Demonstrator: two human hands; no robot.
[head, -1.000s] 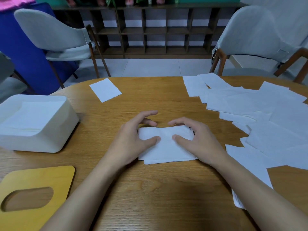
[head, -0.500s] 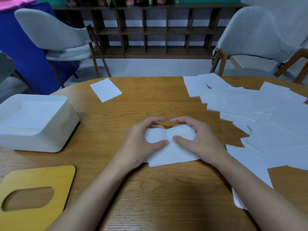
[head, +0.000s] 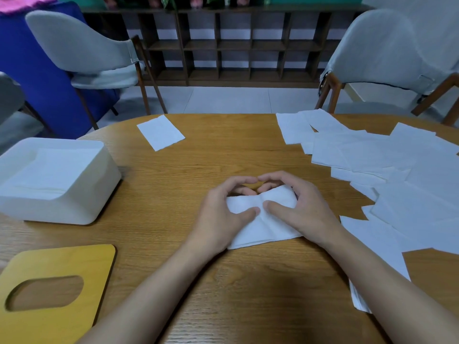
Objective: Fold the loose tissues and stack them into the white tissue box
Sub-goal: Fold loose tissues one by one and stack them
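The tissue (head: 263,228) is pinched by the left hand (head: 221,219) and right hand (head: 306,212). The fold could be skewed by uneven pressing.

We find no writing, label, brand or number to read: the box (head: 82,194), the tissues (head: 372,155) and the lid (head: 74,264) show plain surfaces.

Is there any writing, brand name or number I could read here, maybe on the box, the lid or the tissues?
None. The box, lid, loose tissues and folded tissue are all blank. Nothing on the shelf or chairs reads as text.
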